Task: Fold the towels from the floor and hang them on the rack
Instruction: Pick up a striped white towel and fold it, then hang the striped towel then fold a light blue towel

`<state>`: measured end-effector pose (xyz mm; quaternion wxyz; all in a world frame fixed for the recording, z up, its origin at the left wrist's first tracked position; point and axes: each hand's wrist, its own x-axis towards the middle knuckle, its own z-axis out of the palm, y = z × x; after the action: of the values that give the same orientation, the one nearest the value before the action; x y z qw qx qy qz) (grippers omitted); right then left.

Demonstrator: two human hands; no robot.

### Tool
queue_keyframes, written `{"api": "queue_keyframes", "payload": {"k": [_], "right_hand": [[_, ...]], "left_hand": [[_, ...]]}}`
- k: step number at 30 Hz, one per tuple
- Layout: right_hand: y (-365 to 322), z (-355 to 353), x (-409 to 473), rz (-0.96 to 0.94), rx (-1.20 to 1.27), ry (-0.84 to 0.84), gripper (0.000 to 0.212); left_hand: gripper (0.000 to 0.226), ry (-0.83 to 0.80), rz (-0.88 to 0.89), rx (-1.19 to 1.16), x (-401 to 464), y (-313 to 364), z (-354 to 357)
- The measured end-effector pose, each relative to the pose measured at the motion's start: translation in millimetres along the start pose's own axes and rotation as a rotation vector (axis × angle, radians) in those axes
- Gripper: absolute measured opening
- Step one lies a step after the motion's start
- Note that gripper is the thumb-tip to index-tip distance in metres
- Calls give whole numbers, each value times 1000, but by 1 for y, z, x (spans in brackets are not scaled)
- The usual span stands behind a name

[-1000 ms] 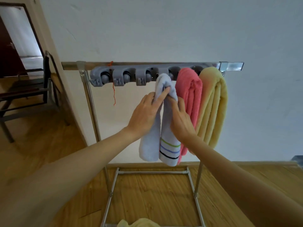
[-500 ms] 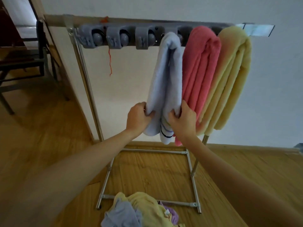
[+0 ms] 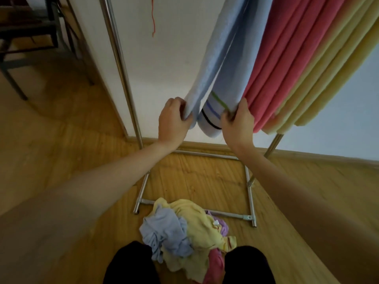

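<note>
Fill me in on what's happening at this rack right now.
A person is tugging the bottom ends of a light blue towel that hangs on the rack: the left hand grips one end, the right hand the striped end. A pink towel and a yellow towel hang beside it. A pile of unfolded towels waits on the floor.

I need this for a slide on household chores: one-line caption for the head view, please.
Both hands, left and right, grip the hanging blue towel's lower ends, unfolded towels piled below.
</note>
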<state>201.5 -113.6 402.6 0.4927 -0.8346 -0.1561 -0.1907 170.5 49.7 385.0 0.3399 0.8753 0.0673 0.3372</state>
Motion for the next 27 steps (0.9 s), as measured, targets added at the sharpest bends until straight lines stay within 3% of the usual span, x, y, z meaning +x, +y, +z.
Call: {"api": "queue_keyframes", "payload": {"k": [5, 10, 13, 18, 21, 24, 27], "right_hand": [[26, 7, -20, -16, -62, -63, 20], [81, 27, -75, 135, -132, -256, 29], [123, 55, -132, 275, -238, -500, 33], [194, 96, -226, 408, -343, -943, 42], [228, 111, -273, 476, -359, -1058, 43], [255, 121, -312, 529, -385, -1168, 40], [279, 132, -343, 545, -376, -1207, 35]], "left_hand": [[15, -221, 72, 53, -28, -12, 19], [16, -398, -51, 95, -86, -58, 41], [18, -504, -209, 183, -140, -103, 58], [19, -840, -411, 281, -231, -173, 85], [9, -1042, -405, 317, -277, -201, 99], [28, -1164, -355, 308, -327, -227, 121], [7, -1217, -249, 351, -369, -239, 141]]}}
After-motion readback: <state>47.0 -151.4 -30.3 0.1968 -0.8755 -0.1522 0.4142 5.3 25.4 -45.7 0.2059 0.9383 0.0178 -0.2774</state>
